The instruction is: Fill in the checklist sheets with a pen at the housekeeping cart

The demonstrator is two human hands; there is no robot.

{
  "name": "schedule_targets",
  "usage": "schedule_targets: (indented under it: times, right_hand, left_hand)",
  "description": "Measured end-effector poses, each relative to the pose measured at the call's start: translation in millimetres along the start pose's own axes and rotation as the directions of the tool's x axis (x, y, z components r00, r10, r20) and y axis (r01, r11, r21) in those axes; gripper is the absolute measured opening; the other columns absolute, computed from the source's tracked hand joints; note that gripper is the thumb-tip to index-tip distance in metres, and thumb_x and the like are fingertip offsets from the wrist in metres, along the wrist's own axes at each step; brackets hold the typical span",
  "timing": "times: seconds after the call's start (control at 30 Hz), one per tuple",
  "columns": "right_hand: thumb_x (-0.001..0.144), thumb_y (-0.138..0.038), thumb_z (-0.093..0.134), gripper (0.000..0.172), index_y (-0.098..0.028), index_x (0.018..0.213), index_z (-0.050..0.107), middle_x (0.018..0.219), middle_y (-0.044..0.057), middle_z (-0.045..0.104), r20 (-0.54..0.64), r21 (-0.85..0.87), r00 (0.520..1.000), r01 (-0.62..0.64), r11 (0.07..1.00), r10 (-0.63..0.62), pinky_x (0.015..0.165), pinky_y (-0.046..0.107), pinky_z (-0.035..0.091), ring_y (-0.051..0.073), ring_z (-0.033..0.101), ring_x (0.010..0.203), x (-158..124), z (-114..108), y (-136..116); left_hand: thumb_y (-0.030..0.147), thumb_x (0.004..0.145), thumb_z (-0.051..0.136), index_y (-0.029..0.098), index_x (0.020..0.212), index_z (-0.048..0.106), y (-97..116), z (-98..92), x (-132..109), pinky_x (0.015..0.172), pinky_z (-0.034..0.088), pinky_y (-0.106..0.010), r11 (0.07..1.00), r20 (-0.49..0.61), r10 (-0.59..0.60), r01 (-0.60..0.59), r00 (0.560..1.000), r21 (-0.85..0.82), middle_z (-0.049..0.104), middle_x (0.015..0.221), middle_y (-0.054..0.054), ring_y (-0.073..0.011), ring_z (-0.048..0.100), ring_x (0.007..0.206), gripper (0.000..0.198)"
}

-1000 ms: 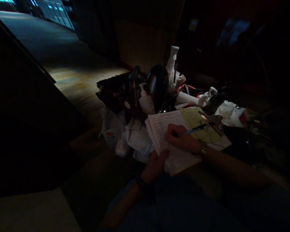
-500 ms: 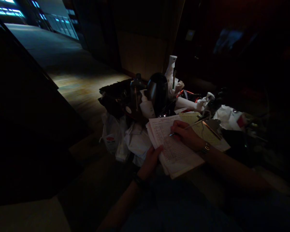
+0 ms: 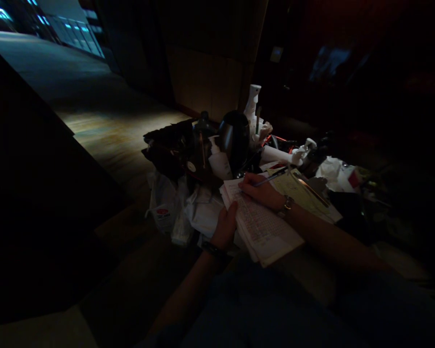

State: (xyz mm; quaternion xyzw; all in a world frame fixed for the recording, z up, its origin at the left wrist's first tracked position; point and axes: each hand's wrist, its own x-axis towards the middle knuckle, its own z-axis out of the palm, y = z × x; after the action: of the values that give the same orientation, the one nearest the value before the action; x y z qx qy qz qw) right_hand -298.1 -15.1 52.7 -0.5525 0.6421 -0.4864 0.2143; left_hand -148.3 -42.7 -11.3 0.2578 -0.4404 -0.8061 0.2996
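Note:
A stack of printed paper sheets (image 3: 270,232) with a grid of small boxes lies tilted in front of me. My left hand (image 3: 225,224) grips its left edge, thumb on top and the other fingers hidden beneath. In my right hand (image 3: 259,191) is a pen (image 3: 271,178), its back end pointing up to the right. That hand rests on the upper part of the top sheet, and its fingers cover the pen's tip. Beyond it lies a yellowish sheet (image 3: 304,193) with a second pen-like stick (image 3: 313,190) on it.
Behind the papers stand a white pump bottle (image 3: 220,164), a dark rounded container (image 3: 235,137) and a white spray-type bottle (image 3: 253,101). White plastic bags (image 3: 163,205) hang at the left. Crumpled white paper (image 3: 333,174) lies right. A dim corridor floor (image 3: 105,125) runs back left.
My right hand with the pen has moved up and left across the sheet, towards its top edge. My left hand still holds the stack, its thumb slightly higher. The view has shifted a little.

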Motion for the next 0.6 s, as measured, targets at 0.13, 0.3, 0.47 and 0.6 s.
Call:
schedule_targets:
  times: [0.13, 0.3, 0.47, 0.6]
  right_hand:
    - [0.081, -0.039, 0.056, 0.027, -0.021, 0.064, 0.045, 0.05, -0.004, 0.051, -0.016, -0.061, 0.999, 0.028, 0.998, -0.029, 0.052, 0.024, 0.034, 0.011, 0.042, 0.049, -2.4, 4.7, 9.8]
    - [0.08, -0.039, 0.056, 0.027, -0.021, 0.063, 0.046, 0.051, -0.003, 0.05, -0.034, -0.127, 0.998, 0.057, 0.99, -0.062, 0.052, 0.025, 0.034, 0.011, 0.042, 0.051, -4.2, 5.6, 6.3]
    - [0.078, -0.035, 0.056, 0.024, -0.02, 0.061, 0.045, 0.051, -0.004, 0.049, -0.021, -0.131, 0.999, 0.044, 0.99, -0.047, 0.052, 0.024, 0.032, 0.01, 0.04, 0.051, -4.0, 5.8, 5.2]
    - [0.08, -0.041, 0.056, 0.028, -0.021, 0.064, 0.044, 0.051, -0.004, 0.05, -0.029, -0.036, 0.999, -0.015, 0.999, 0.014, 0.052, 0.024, 0.034, 0.011, 0.042, 0.051, -4.0, 4.3, 9.6]
  left_hand:
    - [0.056, 0.086, 0.062, 0.007, 0.121, 0.065, -3.2, -1.4, 1.6, 0.1, 0.051, -0.043, 0.997, -0.004, 0.038, -0.037, 0.999, 0.066, 0.073, 0.112, -0.016, -0.0302, 0.068, 0.106, 0.061]
    - [0.057, 0.088, 0.06, 0.01, 0.12, 0.065, -8.3, -5.8, 3.2, 0.099, 0.05, -0.041, 0.991, -0.003, 0.053, -0.052, 0.999, 0.121, 0.072, 0.117, -0.015, -0.0313, 0.064, 0.116, 0.057]
    - [0.056, 0.089, 0.059, 0.009, 0.123, 0.065, -4.3, -3.6, 0.5, 0.097, 0.051, -0.039, 0.992, -0.007, 0.042, -0.04, 0.999, 0.123, 0.07, 0.121, -0.016, -0.0313, 0.064, 0.116, 0.058]
    - [0.058, 0.087, 0.06, 0.01, 0.12, 0.066, -1.7, -1.7, -1.2, 0.095, 0.052, -0.038, 0.994, 0.024, 0.054, -0.056, 0.998, 0.097, 0.072, 0.117, -0.014, -0.0313, 0.065, 0.113, 0.058]
